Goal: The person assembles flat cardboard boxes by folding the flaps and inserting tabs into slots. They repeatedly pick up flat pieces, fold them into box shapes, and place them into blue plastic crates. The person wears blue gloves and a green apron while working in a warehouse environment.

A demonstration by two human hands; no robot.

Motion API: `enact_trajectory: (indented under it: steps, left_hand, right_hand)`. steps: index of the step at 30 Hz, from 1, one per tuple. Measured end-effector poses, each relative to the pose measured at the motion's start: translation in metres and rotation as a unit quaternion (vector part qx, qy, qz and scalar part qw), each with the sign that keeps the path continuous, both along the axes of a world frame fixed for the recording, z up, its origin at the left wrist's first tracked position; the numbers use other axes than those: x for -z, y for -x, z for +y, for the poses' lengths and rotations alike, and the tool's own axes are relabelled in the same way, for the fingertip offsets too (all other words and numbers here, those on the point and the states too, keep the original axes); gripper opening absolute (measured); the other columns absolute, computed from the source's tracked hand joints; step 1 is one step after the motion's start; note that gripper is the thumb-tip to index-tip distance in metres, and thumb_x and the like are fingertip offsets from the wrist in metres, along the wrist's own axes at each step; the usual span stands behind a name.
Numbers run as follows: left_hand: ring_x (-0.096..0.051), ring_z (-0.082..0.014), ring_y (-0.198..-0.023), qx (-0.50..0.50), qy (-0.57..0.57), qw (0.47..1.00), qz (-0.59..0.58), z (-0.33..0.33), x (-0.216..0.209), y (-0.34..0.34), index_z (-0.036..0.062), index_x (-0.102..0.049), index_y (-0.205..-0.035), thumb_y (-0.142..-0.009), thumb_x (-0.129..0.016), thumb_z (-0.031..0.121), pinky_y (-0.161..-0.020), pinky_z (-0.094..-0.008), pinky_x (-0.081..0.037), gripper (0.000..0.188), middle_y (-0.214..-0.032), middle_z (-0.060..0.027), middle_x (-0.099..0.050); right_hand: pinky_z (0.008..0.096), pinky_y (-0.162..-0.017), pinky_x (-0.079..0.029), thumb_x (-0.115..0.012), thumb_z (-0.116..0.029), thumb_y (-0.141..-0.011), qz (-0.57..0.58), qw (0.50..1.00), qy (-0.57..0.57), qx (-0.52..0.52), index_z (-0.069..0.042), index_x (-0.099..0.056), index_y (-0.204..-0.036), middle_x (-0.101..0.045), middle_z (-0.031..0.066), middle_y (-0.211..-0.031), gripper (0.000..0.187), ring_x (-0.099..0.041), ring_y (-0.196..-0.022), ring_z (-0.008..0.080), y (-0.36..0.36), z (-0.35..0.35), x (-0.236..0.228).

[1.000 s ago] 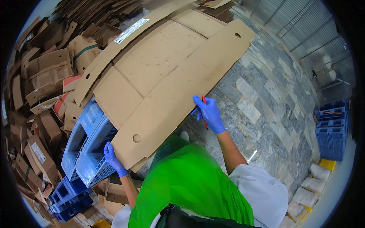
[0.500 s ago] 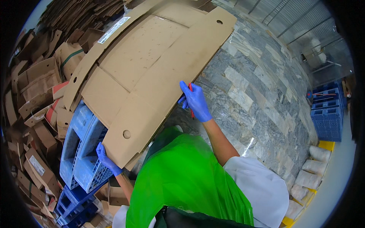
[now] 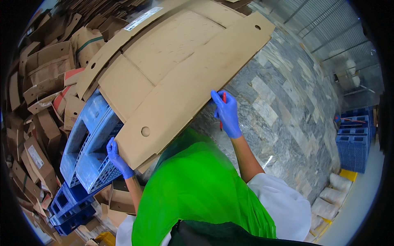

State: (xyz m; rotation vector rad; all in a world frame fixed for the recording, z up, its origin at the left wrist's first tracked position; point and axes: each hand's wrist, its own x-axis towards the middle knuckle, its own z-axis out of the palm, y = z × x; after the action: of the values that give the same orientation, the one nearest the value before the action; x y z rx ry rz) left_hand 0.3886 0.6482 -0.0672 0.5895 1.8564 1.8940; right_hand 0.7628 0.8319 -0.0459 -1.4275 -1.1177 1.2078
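A large flattened cardboard box (image 3: 164, 78), brown with round hand holes and folded flaps, lies slanting across the upper middle. My left hand (image 3: 118, 158), in a blue glove, is closed at its near left corner, the fingertips partly hidden. At the near long edge, my gloved right hand (image 3: 227, 112) has its fingers bent and a slim red tool (image 3: 224, 98) held in it. The tool's exact kind is too small to tell. My right fingertips touch or nearly touch the cardboard edge. Under the cardboard's left end stand light blue plastic pallets (image 3: 92, 141).
A heap of used cardboard boxes (image 3: 47, 127) fills the left side. Darker blue pallets (image 3: 72, 205) lie lower left. Grey marble-patterned tiles (image 3: 279, 110) cover the floor. Blue pallets (image 3: 353, 147) are stacked far right, near white bundles (image 3: 333, 196) on a yellow base.
The cardboard and both hands appear farther right in view, while the light blue pallets appear slightly left. The whole view has also turned a little. Both hands keep about the same places along the cardboard.
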Motion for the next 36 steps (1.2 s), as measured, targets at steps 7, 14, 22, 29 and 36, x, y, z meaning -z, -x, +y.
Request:
enact_trajectory:
  steps: [7,14,22,29,36]
  left_hand:
    - [-0.059,-0.0135,-0.096,0.001,0.018,1.000,0.014,-0.003,0.006,0.005,-0.0003,-0.065,-0.113,-0.095,-0.062,0.018,-0.091,-0.0292,-0.046,0.026,-0.107,-0.0060,-0.064]
    - [-0.057,-0.0141,-0.099,-0.008,0.006,1.000,0.006,-0.006,0.013,0.006,-0.0003,-0.065,-0.113,-0.094,-0.063,0.020,-0.094,-0.0305,-0.044,0.028,-0.106,-0.0060,-0.064]
    - [-0.054,-0.0114,-0.095,0.010,0.035,0.999,0.015,0.002,-0.009,-0.006,0.0009,-0.063,-0.109,-0.095,-0.062,0.020,-0.089,-0.0272,-0.044,0.024,-0.101,-0.0035,-0.060]
    - [-0.052,-0.0106,-0.093,0.045,0.036,0.998,0.037,0.000,-0.021,-0.010,0.0028,-0.060,-0.106,-0.096,-0.059,0.021,-0.087,-0.0266,-0.043,0.021,-0.098,-0.0025,-0.057]
    - [-0.052,-0.0112,-0.095,0.020,0.050,0.998,0.045,-0.007,-0.024,-0.022,0.0038,-0.060,-0.107,-0.095,-0.059,0.016,-0.088,-0.0271,-0.043,0.018,-0.099,-0.0027,-0.057]
  right_hand:
    - [0.0245,-0.039,-0.038,-0.072,-0.034,-0.091,0.001,0.996,0.019,0.088,-0.002,-0.061,-0.090,-0.061,0.0048,-0.073,0.033,-0.047,-0.041,0.0086,0.013,-0.011,-0.005]
    - [0.0258,-0.038,-0.034,-0.074,-0.036,-0.089,0.032,0.995,0.079,0.045,-0.006,-0.059,-0.080,-0.051,-0.0002,-0.060,0.035,-0.043,-0.040,0.0083,0.011,-0.009,-0.024]
    - [0.0279,-0.037,-0.032,-0.075,-0.040,-0.088,0.142,0.975,0.172,-0.005,-0.012,-0.060,-0.081,-0.043,-0.0038,-0.058,0.032,-0.039,-0.038,0.0097,0.028,-0.013,-0.030]
    - [0.0261,-0.040,-0.035,-0.068,-0.037,-0.093,0.183,0.972,0.141,-0.042,-0.012,-0.060,-0.095,-0.055,-0.0020,-0.066,0.026,-0.046,-0.044,0.0105,0.037,-0.012,-0.024]
    - [0.0248,-0.045,-0.036,-0.063,-0.037,-0.097,0.225,0.968,0.109,-0.033,-0.012,-0.058,-0.100,-0.056,-0.0024,-0.073,0.025,-0.048,-0.052,0.0084,0.041,-0.021,-0.010]
